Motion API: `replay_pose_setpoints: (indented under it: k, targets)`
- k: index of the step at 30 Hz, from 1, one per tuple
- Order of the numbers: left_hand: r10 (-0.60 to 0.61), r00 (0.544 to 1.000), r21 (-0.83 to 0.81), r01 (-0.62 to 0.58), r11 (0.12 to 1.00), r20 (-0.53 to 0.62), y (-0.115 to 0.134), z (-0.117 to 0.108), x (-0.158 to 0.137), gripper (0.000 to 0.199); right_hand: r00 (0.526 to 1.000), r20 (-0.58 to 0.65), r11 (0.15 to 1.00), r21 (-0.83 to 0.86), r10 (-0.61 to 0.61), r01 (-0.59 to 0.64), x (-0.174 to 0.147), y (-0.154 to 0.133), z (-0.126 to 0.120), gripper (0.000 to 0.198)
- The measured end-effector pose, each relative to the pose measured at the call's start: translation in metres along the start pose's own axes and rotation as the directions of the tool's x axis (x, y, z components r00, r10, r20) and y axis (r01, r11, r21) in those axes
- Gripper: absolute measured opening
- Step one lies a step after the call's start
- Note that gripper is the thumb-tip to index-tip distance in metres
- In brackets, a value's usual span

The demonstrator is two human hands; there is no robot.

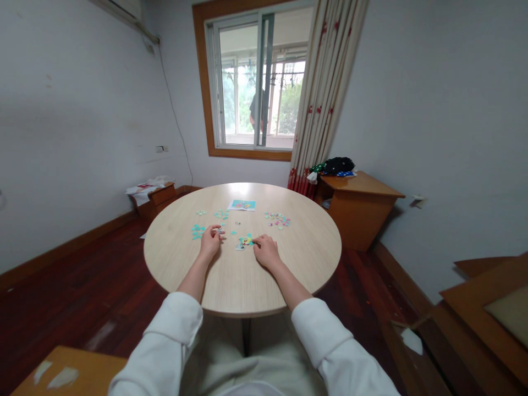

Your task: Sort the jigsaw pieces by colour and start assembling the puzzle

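On the round table, my left hand (210,242) is curled with its fingertips around a small jigsaw puzzle piece (220,231). My right hand (267,251) has its fingers closed at the right edge of a small joined puzzle section (246,240), which shows a yellow cartoon figure with teal around it. The fingertips pinch a piece at that edge, mostly hidden by the fingers. A teal loose piece (234,232) lies between the hands, and another small piece (237,223) is just beyond. Teal pieces (198,231) are spread left of my left hand.
A printed picture sheet (242,205) lies toward the far side of the table (247,286). Pink and mixed pieces (280,221) are spread at the right, more teal ones (221,214) behind my left hand. A wooden desk (363,190) stands behind right; a person (256,110) is outside the window.
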State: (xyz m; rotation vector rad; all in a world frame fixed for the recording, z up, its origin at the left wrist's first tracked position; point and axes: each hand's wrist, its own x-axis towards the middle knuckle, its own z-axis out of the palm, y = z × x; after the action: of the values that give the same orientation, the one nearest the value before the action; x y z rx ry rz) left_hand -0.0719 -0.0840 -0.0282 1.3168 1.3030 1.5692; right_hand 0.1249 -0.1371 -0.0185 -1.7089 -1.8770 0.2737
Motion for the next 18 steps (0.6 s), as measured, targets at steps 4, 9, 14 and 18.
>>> replay_pose_setpoints:
  k: [4, 9, 14, 18]
  targets:
    - [-0.008, 1.0, -0.01, 0.008, 1.0, 0.014, -0.0027, 0.0002, 0.0014, 0.023, 1.0, 0.002, 1.0, 0.001, 0.001, -0.001, -0.0007, -0.0011, -0.0013, 0.026]
    - [0.007, 1.0, -0.012, -0.007, 1.0, 0.023, -0.007, 0.0, 0.0031, 0.025, 1.0, -0.003, 1.0, 0.006, -0.002, 0.002, -0.0011, -0.0014, -0.002, 0.027]
    - [0.015, 0.999, -0.011, -0.014, 1.0, 0.036, -0.0087, 0.0005, 0.0044, 0.028, 1.0, -0.007, 1.0, 0.004, -0.005, 0.005, -0.0003, -0.0003, -0.0008, 0.027]
    - [0.005, 1.0, -0.014, -0.005, 1.0, 0.025, -0.006, 0.0017, 0.0041, 0.03, 1.0, -0.007, 1.0, 0.001, -0.005, 0.005, -0.0001, -0.0001, -0.0002, 0.027]
